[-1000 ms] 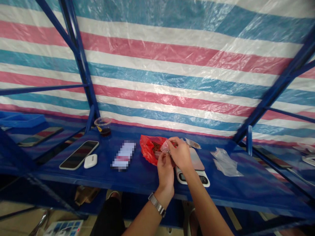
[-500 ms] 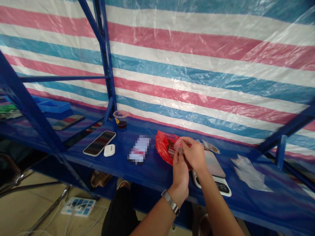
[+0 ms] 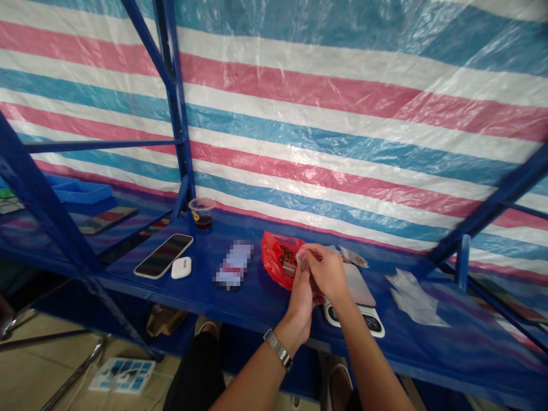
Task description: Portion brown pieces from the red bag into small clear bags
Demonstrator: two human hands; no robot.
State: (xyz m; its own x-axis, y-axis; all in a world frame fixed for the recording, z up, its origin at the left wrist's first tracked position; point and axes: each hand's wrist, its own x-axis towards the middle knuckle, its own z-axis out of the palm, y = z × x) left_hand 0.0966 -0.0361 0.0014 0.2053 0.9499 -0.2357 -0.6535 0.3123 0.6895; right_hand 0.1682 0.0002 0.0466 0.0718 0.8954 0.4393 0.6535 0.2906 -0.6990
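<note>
Both hands meet just right of an open red plastic bag [image 3: 270, 261]. Brown bits [image 3: 286, 254] lie inside it, along with a small reddish-brown block-like piece [image 3: 289, 268]. My left hand [image 3: 301, 305], with a metal watch on its wrist, has its fingers closed on a small clear plastic bag [image 3: 302, 254]. From the right, my right hand [image 3: 330, 274] pinches the same clear bag near its top. My fingers cover most of that bag, so its contents are hidden. Beside my right hand is a white kitchen scale [image 3: 358, 285], partly behind the forearm.
Flat clear bags [image 3: 413, 297] lie right of the scale, and a filled small bag [image 3: 354, 257] sits behind it. Leftward are a blurred phone [image 3: 234, 264], a white earbud case [image 3: 181, 268], another phone [image 3: 165, 255] and a cup of dark liquid [image 3: 202, 220]. Blue shelf posts [image 3: 177, 114] rise behind.
The view has shifted, so the shelf and its things appear further left and slightly lower. My hands stay together on the clear bag beside the red one.
</note>
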